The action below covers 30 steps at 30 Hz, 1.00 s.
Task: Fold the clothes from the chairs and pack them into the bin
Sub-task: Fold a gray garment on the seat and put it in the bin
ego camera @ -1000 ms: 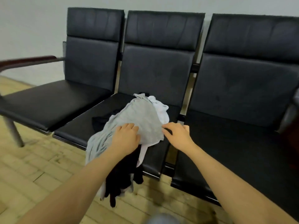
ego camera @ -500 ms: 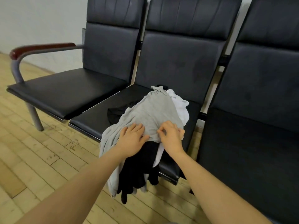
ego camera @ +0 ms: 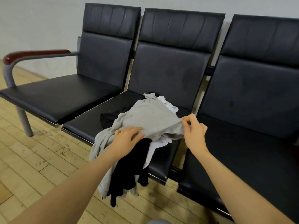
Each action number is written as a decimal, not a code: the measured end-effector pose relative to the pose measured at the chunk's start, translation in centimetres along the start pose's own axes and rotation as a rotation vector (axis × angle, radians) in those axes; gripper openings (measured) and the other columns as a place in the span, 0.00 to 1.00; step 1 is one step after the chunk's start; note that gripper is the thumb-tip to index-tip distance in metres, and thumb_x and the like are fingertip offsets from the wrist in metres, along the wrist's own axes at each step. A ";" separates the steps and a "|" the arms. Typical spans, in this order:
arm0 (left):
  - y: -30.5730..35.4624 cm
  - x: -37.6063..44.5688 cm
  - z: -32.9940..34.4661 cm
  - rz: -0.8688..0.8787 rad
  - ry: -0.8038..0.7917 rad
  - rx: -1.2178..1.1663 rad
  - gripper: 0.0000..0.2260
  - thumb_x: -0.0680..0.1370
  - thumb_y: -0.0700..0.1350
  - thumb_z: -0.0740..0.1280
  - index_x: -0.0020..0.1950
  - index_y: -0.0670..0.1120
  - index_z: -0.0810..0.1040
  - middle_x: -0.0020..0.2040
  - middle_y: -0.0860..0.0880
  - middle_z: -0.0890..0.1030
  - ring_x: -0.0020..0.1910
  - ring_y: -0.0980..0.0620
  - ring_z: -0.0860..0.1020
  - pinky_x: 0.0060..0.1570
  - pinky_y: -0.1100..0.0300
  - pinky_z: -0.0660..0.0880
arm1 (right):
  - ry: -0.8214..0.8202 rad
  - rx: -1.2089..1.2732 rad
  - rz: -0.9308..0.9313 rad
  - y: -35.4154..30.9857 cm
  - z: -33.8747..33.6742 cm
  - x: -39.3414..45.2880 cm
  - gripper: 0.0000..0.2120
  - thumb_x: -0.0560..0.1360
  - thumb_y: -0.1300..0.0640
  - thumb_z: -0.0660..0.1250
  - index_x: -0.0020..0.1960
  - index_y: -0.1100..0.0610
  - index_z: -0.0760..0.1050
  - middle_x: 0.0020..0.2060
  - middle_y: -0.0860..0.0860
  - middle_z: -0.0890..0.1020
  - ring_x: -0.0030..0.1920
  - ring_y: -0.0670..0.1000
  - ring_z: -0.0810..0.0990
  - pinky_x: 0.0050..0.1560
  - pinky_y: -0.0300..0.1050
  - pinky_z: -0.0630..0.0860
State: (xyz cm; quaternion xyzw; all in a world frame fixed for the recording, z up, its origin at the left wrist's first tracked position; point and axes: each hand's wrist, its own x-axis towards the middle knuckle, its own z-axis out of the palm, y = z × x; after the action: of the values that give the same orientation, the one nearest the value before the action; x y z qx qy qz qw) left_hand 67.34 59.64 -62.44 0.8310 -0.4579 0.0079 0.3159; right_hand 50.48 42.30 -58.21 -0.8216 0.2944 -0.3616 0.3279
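Both arms come in bare from the bottom edge all the way up, so no sleeves or cuffs in view anywhere. The left hand point(ego camera: 127, 139) and right hand point(ego camera: 195, 132) are bare too: no gloves, rings, watch or wristband that I can spot. Nails look short and plain, though they're honestly too small to say much more, and nothing else of the person's body or clothing can be clearly made out.

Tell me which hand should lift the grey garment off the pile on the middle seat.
Right. The right hand already pinches the grey garment at its edge and could probably draw it clear. The left hand lies with fingers on the cloth, without an evident grip.
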 end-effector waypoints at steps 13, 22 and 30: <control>6.1 4.0 -6.0 0.144 0.473 -0.160 0.13 0.81 0.45 0.57 0.54 0.41 0.79 0.41 0.45 0.73 0.41 0.47 0.73 0.44 0.56 0.70 | 0.201 0.229 -0.099 -4.7 -1.4 1.5 0.08 0.80 0.60 0.60 0.42 0.60 0.68 0.33 0.54 0.71 0.32 0.43 0.65 0.34 0.40 0.66; 16.8 5.7 -9.4 0.523 0.551 0.041 0.16 0.79 0.49 0.56 0.51 0.41 0.80 0.39 0.44 0.71 0.38 0.45 0.72 0.33 0.49 0.74 | 0.436 0.264 -0.140 -6.3 -11.8 2.3 0.05 0.79 0.62 0.61 0.45 0.60 0.71 0.36 0.48 0.74 0.34 0.39 0.70 0.37 0.31 0.69; 27.4 2.4 -1.3 0.608 0.373 -0.163 0.18 0.79 0.52 0.55 0.58 0.43 0.77 0.45 0.46 0.75 0.45 0.47 0.74 0.39 0.51 0.74 | 0.498 0.056 -0.020 0.6 -24.4 -2.6 0.04 0.78 0.61 0.62 0.45 0.59 0.74 0.38 0.51 0.77 0.35 0.40 0.72 0.38 0.29 0.69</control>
State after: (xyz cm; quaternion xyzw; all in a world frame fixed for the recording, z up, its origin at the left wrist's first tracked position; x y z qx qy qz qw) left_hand 48.08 48.11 -46.49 0.6132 -0.6178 0.2161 0.4424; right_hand 29.66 35.86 -46.88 -0.7007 0.3478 -0.5641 0.2642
